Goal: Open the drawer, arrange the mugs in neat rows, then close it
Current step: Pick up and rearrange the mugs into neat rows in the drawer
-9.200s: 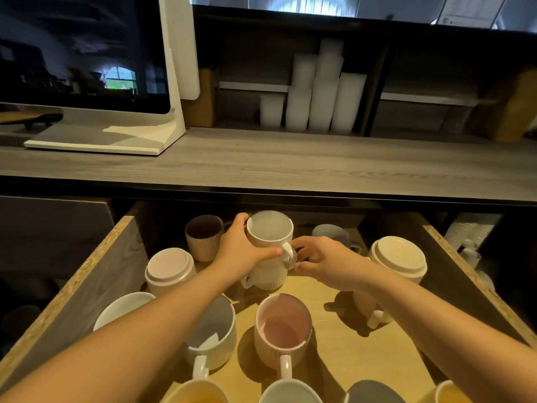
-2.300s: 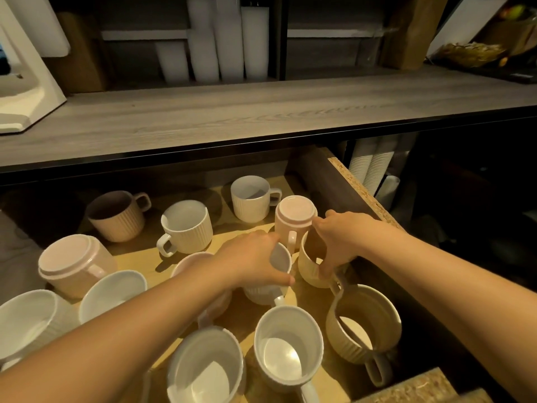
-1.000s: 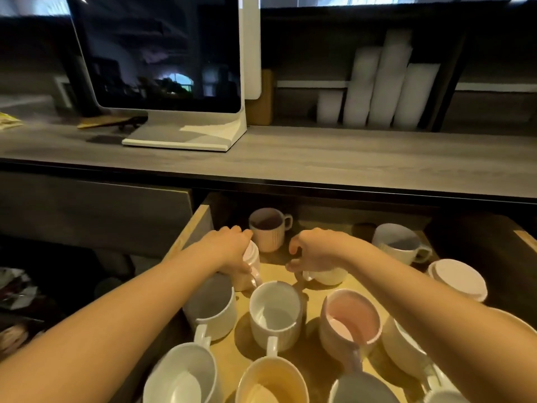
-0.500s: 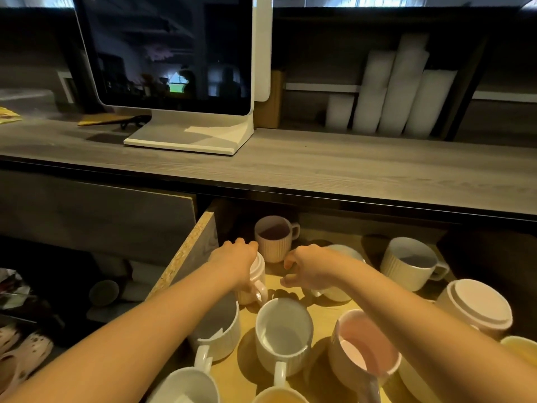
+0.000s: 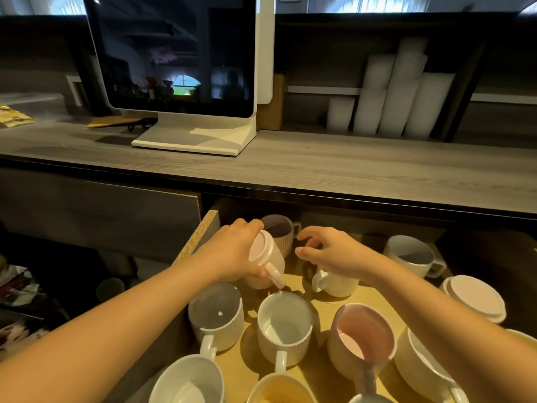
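Note:
The wooden drawer point(image 5: 203, 231) stands pulled out below the counter, with several ribbed mugs in it. My left hand point(image 5: 232, 254) grips an upside-down pink mug point(image 5: 266, 258) at the drawer's back left and tilts it, its handle pointing toward me. My right hand point(image 5: 331, 251) hovers with loosely curled fingers over a white mug point(image 5: 334, 282) and holds nothing. Behind them stands a brown mug point(image 5: 280, 231). In front sit a grey mug point(image 5: 216, 314), a white mug point(image 5: 284, 327) and a pink-lined mug point(image 5: 363, 338).
A white monitor point(image 5: 180, 71) stands on the grey counter point(image 5: 319, 167) above the drawer. Stacks of white cups point(image 5: 392, 94) fill the shelf behind. Another white mug point(image 5: 412, 255) and an upturned pink mug point(image 5: 473, 298) sit at the drawer's right.
My left hand has tipped the upturned pink mug up off the drawer floor. My right hand has lifted off the white mug and spread its fingers. The view has shifted slightly right.

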Available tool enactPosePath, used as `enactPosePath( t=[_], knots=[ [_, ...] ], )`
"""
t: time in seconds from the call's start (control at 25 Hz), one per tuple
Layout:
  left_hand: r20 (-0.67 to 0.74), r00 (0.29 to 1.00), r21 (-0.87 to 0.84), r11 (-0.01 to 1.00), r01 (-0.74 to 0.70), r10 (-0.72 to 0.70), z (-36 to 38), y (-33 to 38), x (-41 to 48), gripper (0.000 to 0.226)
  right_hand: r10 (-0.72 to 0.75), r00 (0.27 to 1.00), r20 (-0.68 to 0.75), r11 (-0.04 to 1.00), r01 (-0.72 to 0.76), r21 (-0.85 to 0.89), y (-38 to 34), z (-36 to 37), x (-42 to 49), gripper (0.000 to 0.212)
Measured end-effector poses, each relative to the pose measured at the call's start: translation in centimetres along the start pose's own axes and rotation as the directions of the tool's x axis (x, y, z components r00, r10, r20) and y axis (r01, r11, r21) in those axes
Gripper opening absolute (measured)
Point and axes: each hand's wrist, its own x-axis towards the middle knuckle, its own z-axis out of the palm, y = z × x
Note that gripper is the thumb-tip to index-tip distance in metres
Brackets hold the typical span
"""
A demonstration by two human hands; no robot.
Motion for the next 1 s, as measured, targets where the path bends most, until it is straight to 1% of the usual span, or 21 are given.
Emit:
enactPosePath(
  t=[0.04, 0.12, 0.2, 0.28, 0.36, 0.44, 0.52, 0.56, 0.6, 0.64, 0.68, 0.72, 0.8, 0.84, 0.92, 1.0],
  knots=[
    [-0.029, 0.999, -0.044, 0.999, -0.021, 0.020, -0.5, 0.3, -0.5, 0.080, 0.002, 1.000, 0.020, 0.996, -0.004, 0.089, 0.0, -0.3, -0.2, 0.043],
    [-0.089, 0.995, -0.121, 0.991, -0.061, 0.050, -1.6, 0.7, -1.4, 0.083, 0.002, 0.994, 0.108, 0.958, -0.033, 0.286, 0.1, -0.6, -0.5, 0.051],
    [-0.136, 0.988, -0.209, 0.973, -0.095, 0.067, -2.7, 0.9, -2.2, 0.082, -0.041, 0.974, 0.223, 0.872, -0.074, 0.485, 0.2, -0.7, -0.7, 0.049],
    [-0.160, 0.984, -0.320, 0.939, -0.128, 0.080, -3.5, 0.8, -2.7, 0.078, -0.107, 0.954, 0.281, 0.764, -0.102, 0.637, 0.2, -0.7, -0.8, 0.041],
    [-0.169, 0.982, -0.406, 0.901, -0.150, 0.087, -4.0, 0.6, -3.0, 0.076, -0.137, 0.945, 0.296, 0.664, -0.134, 0.736, 0.2, -0.5, -0.6, 0.041],
    [-0.185, 0.979, -0.479, 0.861, -0.171, 0.091, -4.1, 0.1, -3.0, 0.073, -0.151, 0.938, 0.313, 0.582, -0.172, 0.795, 0.1, -0.1, -0.2, 0.044],
    [-0.180, 0.979, -0.550, 0.815, -0.182, 0.097, -4.2, -0.4, -2.9, 0.070, -0.174, 0.932, 0.319, 0.492, -0.198, 0.848, -0.1, 0.3, 0.2, 0.058],
    [-0.167, 0.980, -0.573, 0.799, -0.183, 0.104, -4.1, -0.7, -2.8, 0.069, -0.177, 0.936, 0.304, 0.462, -0.194, 0.866, -0.2, 0.5, 0.5, 0.062],
    [-0.148, 0.983, -0.588, 0.789, -0.178, 0.112, -4.0, -1.0, -2.7, 0.069, -0.168, 0.944, 0.282, 0.449, -0.182, 0.875, -0.4, 0.6, 0.6, 0.060],
    [-0.129, 0.985, -0.590, 0.789, -0.171, 0.117, -3.8, -1.4, -2.6, 0.070, -0.148, 0.957, 0.249, 0.465, -0.155, 0.871, -0.6, 0.7, 0.7, 0.052],
    [-0.112, 0.986, -0.574, 0.802, -0.165, 0.122, -3.6, -1.7, -2.5, 0.070, -0.117, 0.970, 0.211, 0.513, -0.122, 0.849, -1.0, 0.8, 0.9, 0.046],
    [-0.092, 0.987, -0.539, 0.827, -0.159, 0.130, -3.4, -2.1, -2.4, 0.071, -0.084, 0.982, 0.169, 0.597, -0.086, 0.798, -1.3, 0.8, 1.1, 0.045],
    [-0.015, 0.990, -0.431, 0.892, -0.136, 0.143, -2.9, -2.7, -2.2, 0.073, -0.013, 0.996, 0.084, 0.789, -0.041, 0.612, -2.0, 1.1, 1.8, 0.055],
    [0.031, 0.989, -0.370, 0.921, -0.120, 0.142, -2.7, -2.9, -2.1, 0.073, 0.010, 0.999, 0.036, 0.863, -0.027, 0.504, -2.4, 1.3, 2.1, 0.059],
    [0.083, 0.991, -0.200, 0.976, -0.088, 0.107, -2.6, -3.4, -1.7, 0.074, 0.005, 0.998, -0.061, 0.957, 0.012, 0.291, -3.2, 2.1, 3.0, 0.064],
    [0.063, 0.995, 0.028, 0.997, -0.078, 0.076, -2.6, -3.7, -1.3, 0.074, -0.030, 0.990, -0.137, 0.995, 0.043, 0.094, -3.9, 3.1, 3.9, 0.066]
  ],
)
